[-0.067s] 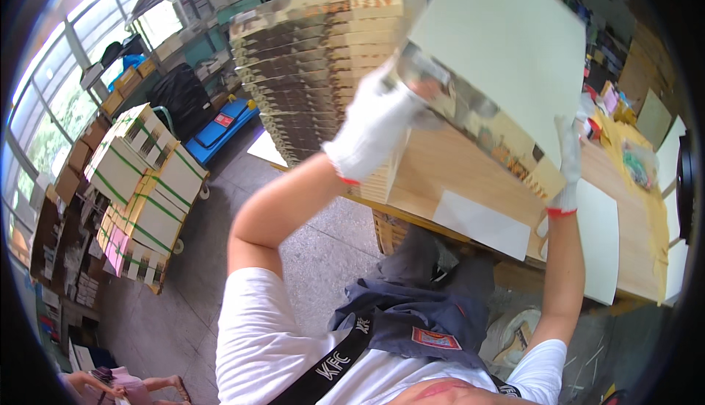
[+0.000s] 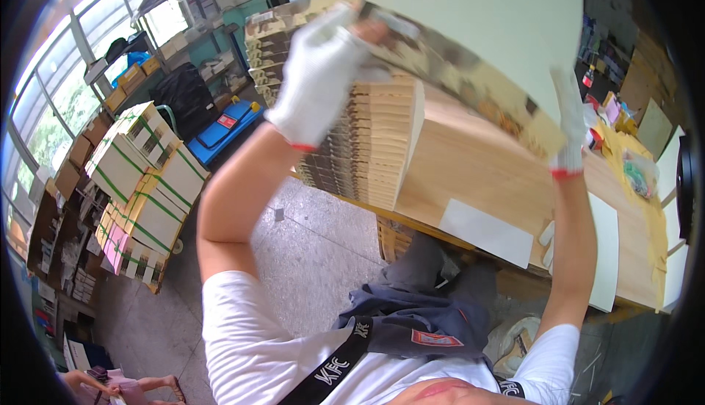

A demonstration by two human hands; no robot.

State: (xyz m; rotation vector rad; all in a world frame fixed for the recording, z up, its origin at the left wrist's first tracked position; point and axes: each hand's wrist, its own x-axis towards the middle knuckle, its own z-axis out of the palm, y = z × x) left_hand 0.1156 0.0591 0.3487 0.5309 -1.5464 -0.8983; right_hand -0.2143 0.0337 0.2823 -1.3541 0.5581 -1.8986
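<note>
Between my two gloved hands I carry a thick stack of paper sheets (image 2: 477,30), pale on its top face, with a brown printed pattern along its edge. It hangs tilted above the wooden table (image 2: 470,163). My left hand (image 2: 319,74), in a white glove with bare fingertips showing, grips the left corner. At the right side my right hand (image 2: 567,122), also white-gloved, presses against the stack; its fingers are partly blurred. Behind and below my left hand rises a tall pile of similar stacks (image 2: 382,140), layered with patterned edges.
White sheets (image 2: 487,232) lie at the table's near edge. Yellow wrapping paper (image 2: 639,207) and a bag of green stuff (image 2: 639,174) are at the right. Green-strapped bundles (image 2: 143,199) stand on a pallet at left, near a blue cart (image 2: 224,137). Another person (image 2: 121,387) is at lower left.
The held stack has moved up and to the left, over the tall pile. My left hand has gone left and up with it, uncovering more of the pile's right part.
</note>
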